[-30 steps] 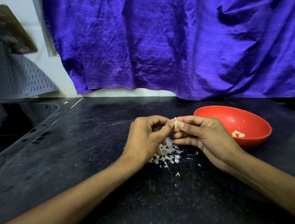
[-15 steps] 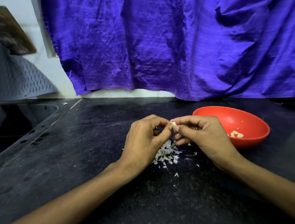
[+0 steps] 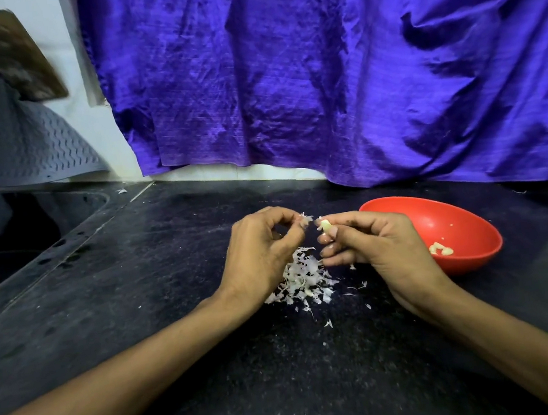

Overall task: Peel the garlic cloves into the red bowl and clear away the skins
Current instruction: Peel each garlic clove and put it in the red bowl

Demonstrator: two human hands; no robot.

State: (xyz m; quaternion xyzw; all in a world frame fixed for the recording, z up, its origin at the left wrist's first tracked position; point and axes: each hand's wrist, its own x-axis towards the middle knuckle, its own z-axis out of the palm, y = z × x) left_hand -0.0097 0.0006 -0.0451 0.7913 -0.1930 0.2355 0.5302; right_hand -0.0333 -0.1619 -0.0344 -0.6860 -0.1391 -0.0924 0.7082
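My right hand (image 3: 370,247) pinches a pale garlic clove (image 3: 326,225) between thumb and forefinger, above the dark counter. My left hand (image 3: 261,253) sits just left of it and pinches a small flake of white skin (image 3: 305,219) at its fingertips. A small gap separates the two hands. Below them lies a heap of white garlic skins (image 3: 303,277) on the counter. The red bowl (image 3: 453,219) stands to the right of my right hand, with a few peeled cloves (image 3: 440,249) inside near its front wall.
The black counter (image 3: 174,305) has stray skin flakes scattered toward me. A dark sink (image 3: 11,246) lies at the left. A grey ribbed mat (image 3: 9,146) hangs over it. Purple cloth (image 3: 336,79) covers the wall behind.
My hands have drawn slightly apart: the left one has pulled a flake of skin off the clove, which stays in my right fingers.
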